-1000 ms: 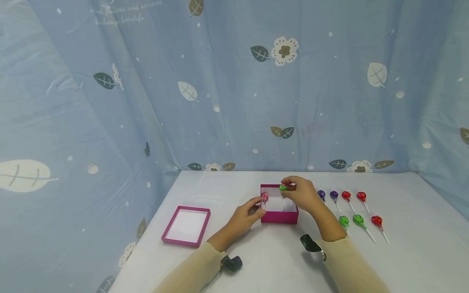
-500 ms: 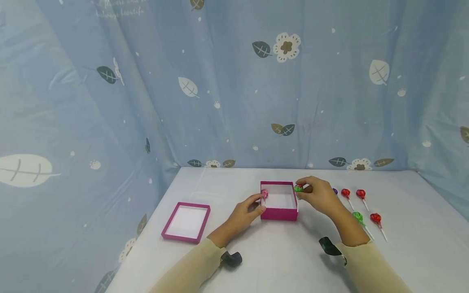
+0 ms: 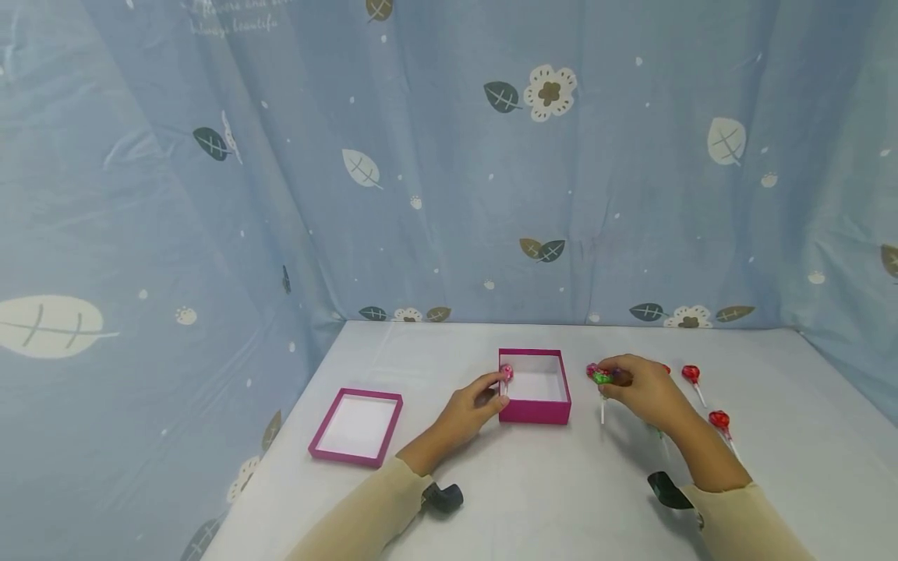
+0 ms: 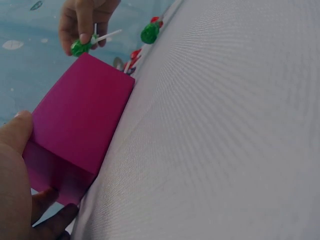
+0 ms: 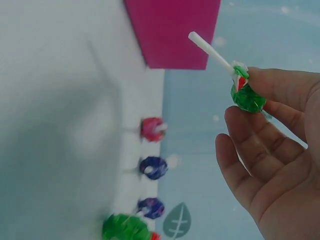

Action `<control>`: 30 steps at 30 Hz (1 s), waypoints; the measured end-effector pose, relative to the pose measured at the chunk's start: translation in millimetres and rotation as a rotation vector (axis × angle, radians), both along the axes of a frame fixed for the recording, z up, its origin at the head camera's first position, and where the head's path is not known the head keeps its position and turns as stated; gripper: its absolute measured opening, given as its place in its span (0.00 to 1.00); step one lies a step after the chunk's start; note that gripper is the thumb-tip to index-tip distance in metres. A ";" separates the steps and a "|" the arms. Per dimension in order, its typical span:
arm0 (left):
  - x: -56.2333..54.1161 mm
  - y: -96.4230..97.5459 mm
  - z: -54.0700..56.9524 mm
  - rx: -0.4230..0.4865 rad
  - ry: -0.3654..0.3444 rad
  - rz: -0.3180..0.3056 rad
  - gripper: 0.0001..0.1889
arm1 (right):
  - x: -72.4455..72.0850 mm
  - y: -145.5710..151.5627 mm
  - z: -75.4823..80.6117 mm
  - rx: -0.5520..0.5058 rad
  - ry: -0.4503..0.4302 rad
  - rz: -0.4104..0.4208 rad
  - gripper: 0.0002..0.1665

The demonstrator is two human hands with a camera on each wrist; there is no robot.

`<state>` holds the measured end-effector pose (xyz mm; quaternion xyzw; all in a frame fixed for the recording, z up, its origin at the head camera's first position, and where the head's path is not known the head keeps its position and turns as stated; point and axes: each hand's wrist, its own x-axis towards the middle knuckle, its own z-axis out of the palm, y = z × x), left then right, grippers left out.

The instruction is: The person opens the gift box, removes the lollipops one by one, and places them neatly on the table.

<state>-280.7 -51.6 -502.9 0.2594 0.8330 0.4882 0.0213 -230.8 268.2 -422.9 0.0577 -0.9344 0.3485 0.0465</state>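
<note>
In the head view my left hand holds the left side of an uncovered magenta box, thumb near its front corner. A pink lollipop stands at the box's inner left side, by my fingertips; whether they touch it I cannot tell. To the right of the box my right hand pinches a green-wrapped lollipop by its head, white stick hanging down. The right wrist view shows thumb and fingers on that green wrapper, clear of the table. Another pink lollipop lies just behind it.
A magenta-rimmed box lid lies at the left, inner side up. Red lollipops lie to the right, partly behind my right arm. Purple lollipops and a further green one show in the right wrist view. A patterned blue curtain hangs behind.
My right hand has carried the green lollipop from above the box, past its right wall, to the table's right side. My left hand stays at the box.
</note>
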 end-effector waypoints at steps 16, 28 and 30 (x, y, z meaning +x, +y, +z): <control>2.0 0.0 2.3 -0.013 0.006 0.009 0.29 | 11.4 24.5 -18.9 0.116 0.022 -0.047 0.19; 2.4 0.8 2.6 -0.012 0.001 0.016 0.28 | 18.3 35.8 -28.8 0.175 -0.049 -0.061 0.21; 2.5 0.8 2.7 -0.013 -0.003 0.018 0.28 | 18.5 36.3 -28.8 0.174 -0.057 -0.062 0.21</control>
